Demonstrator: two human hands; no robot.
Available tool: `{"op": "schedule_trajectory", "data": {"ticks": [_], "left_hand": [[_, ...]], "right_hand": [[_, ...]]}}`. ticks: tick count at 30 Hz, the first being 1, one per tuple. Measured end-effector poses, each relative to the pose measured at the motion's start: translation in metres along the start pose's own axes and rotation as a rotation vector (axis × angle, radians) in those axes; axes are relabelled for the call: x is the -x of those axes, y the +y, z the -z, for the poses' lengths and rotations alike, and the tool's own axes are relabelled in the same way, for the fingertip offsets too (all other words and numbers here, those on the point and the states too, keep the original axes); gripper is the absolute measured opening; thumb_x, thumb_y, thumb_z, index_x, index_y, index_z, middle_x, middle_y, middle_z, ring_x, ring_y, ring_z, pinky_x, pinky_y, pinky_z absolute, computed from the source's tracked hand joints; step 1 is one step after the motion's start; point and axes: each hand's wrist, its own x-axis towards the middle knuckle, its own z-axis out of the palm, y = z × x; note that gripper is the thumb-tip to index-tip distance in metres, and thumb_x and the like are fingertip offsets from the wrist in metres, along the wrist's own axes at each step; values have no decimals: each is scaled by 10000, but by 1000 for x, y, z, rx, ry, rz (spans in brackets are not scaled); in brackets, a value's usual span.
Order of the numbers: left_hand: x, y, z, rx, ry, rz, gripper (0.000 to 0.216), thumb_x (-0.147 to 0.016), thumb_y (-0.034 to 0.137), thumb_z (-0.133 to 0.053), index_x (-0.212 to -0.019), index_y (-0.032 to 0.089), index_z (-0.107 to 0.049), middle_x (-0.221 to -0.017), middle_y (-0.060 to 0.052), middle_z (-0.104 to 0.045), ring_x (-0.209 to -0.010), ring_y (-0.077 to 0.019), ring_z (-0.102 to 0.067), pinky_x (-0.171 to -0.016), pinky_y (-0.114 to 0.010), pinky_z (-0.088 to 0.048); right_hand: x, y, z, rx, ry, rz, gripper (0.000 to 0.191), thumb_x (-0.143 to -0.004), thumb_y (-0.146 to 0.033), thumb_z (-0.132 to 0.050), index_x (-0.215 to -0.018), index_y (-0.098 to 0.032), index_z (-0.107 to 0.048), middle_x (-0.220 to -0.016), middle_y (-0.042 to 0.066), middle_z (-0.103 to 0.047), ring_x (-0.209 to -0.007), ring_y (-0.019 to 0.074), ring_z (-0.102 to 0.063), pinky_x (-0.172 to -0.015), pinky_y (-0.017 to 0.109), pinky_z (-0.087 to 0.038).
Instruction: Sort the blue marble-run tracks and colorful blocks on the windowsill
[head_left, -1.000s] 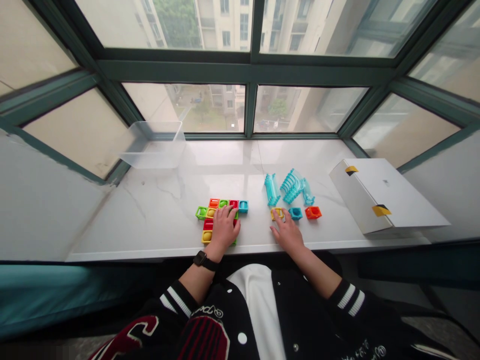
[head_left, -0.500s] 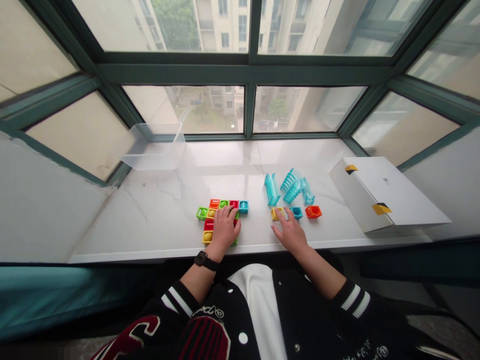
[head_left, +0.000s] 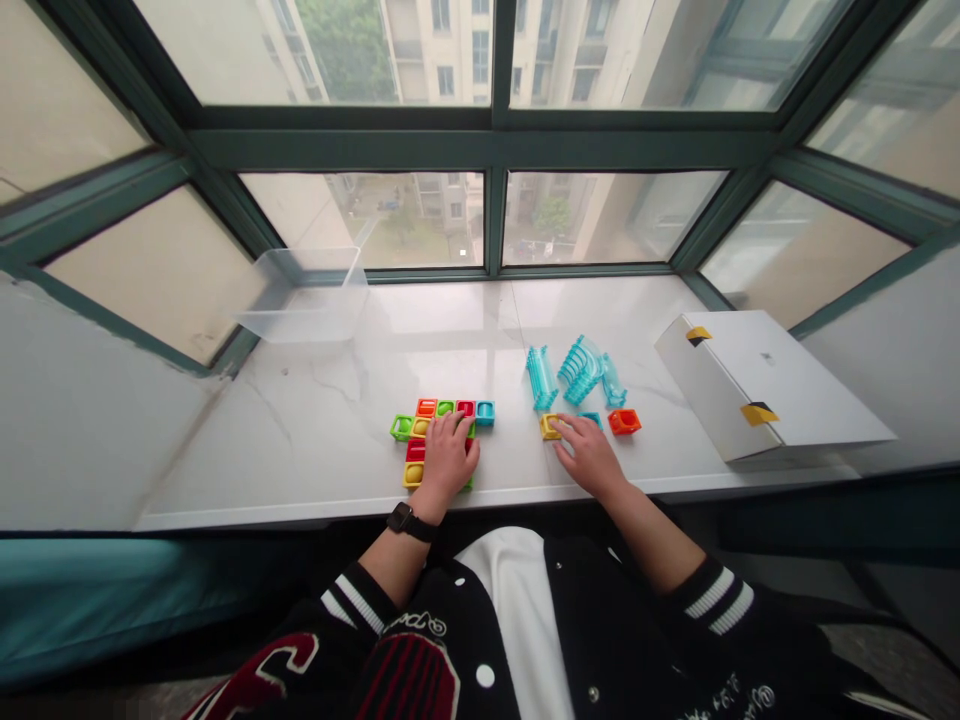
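Since half a second ago, the right hand (head_left: 591, 460) is shifted a little toward 3 o'clock, and more of the blue block (head_left: 592, 416) is hidden by it. At 10 o'clock from that hand, the yellow block (head_left: 550, 427) is seen by its fingertips. Its fingers are bent; whether anything is gripped cannot be told. At 9 o'clock, the bright block group (head_left: 415, 451) is partly covered by the left hand (head_left: 448, 458), with its fingers spread on top. See-through blue pieces (head_left: 580, 370) are seen at 12 o'clock, an orange block (head_left: 624, 422) at 1.
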Motion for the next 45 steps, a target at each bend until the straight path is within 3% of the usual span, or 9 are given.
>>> {"op": "schedule_trajectory", "data": {"ticks": [8, 14, 21, 26, 30, 34, 39, 45], "left_hand": [[0, 0, 1, 18, 4, -2, 406, -951, 266, -599, -1355, 261, -638, -1439, -119, -629, -1404, -351, -515, -1270, -581, -301], [0, 0, 0, 25, 10, -3, 412, -949, 255, -596, -1358, 265, -635, -1442, -115, -628, -1411, -349, -510, -1274, -581, -300], [0, 0, 0, 26, 15, -5, 413, -952, 256, -594, -1362, 263, -635, -1430, -112, -633, -1406, -346, -513, -1275, -577, -302], [0, 0, 1, 24, 7, -11, 409, -956, 264, -599, -1363, 274, -637, -1432, -106, -631, -1401, -342, -515, -1273, -569, -303], [1, -1, 0, 33, 12, -22, 402, -955, 280, -612, -1355, 266, -645, -1431, -104, -631, -1383, -340, -524, -1265, -555, -313], [0, -2, -1, 55, 36, -28, 390, -943, 282, -637, -1331, 252, -656, -1401, -105, -643, -1344, -333, -541, -1235, -540, -347], [-1, -1, 0, 74, 39, -33, 401, -917, 258, -666, -1318, 261, -662, -1374, -99, -655, -1335, -335, -539, -1231, -542, -347], [-1, 0, 0, 73, 35, -21, 401, -925, 237, -637, -1324, 264, -658, -1392, -107, -647, -1354, -348, -526, -1243, -568, -323]], "right_hand": [[2, -8, -19, -4, -60, 68, 422, -965, -245, -600, -1371, -223, -713, -1485, 128, -637, -1411, 321, -528, -1191, 542, -441], [-1, -10, -10, -45, -39, 57, 407, -976, -252, -576, -1356, -233, -721, -1473, 119, -645, -1405, 320, -539, -1180, 557, -451], [-6, -35, -3, -212, 6, 144, 378, -1012, -266, -544, -1347, -250, -717, -1379, 112, -694, -1298, 289, -617, -1152, 530, -491], [-21, -60, -17, -243, -107, 178, 478, -999, -254, -568, -1475, -250, -609, -1487, 123, -617, -1368, 276, -589, -1172, 494, -490], [-52, -81, -34, -149, -198, 129, 686, -966, -232, -610, -1622, -212, -412, -1663, 155, -435, -1486, 302, -485, -1204, 481, -458], [-85, -96, -47, -51, -295, 58, 721, -986, -230, -599, -1652, -160, -331, -1697, 182, -371, -1467, 312, -502, -1168, 436, -476], [-101, -103, -46, 45, -346, -5, 605, -1004, -249, -585, -1585, -186, -429, -1506, 182, -564, -1237, 290, -655, -993, 359, -531], [-88, -102, -37, 12, -330, -49, 481, -942, -350, -685, -1400, -223, -613, -1310, 136, -640, -1070, 265, -691, -890, 332, -530]]}}
